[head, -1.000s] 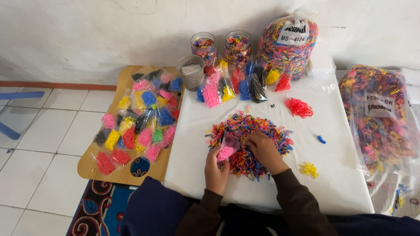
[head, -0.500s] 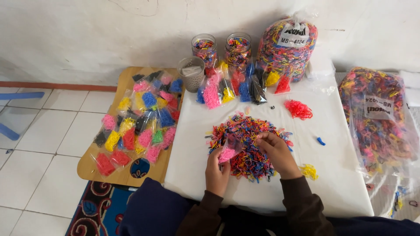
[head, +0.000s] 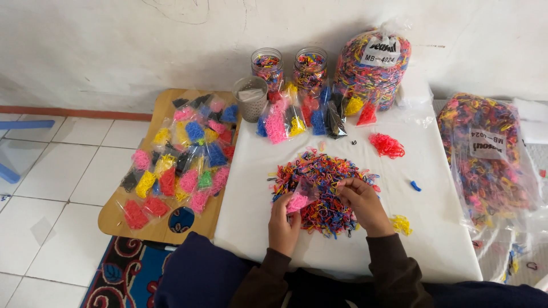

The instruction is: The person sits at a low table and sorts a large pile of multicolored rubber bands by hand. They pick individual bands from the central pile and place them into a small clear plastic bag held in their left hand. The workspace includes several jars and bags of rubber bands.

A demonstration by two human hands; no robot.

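Note:
A heap of small multicoloured rubber bands (head: pixel 325 171) lies in the middle of the white table (head: pixel 434 228). My left hand (head: pixel 283 223) holds a small clear bag with pink bands (head: pixel 298 199) at the heap's near left edge. My right hand (head: pixel 363 202) rests on the heap's near right side, fingers pinched at the bands close to the bag's mouth. Whether a band is between those fingers is too small to tell.
A red band pile (head: pixel 387 145), a yellow pile (head: pixel 401 223) and a blue bit (head: pixel 415 185) lie right of the heap. Filled small bags, two jars (head: pixel 311 68), a mesh cup (head: pixel 250 98) and a big sack (head: pixel 374 65) stand at the back. A wooden tray (head: pixel 165 225) of sorted bags sits left; another sack (head: pixel 485 154) lies right.
My right hand moved from the right part of the heap back toward the pink bag. My left hand kept the bag nearly still.

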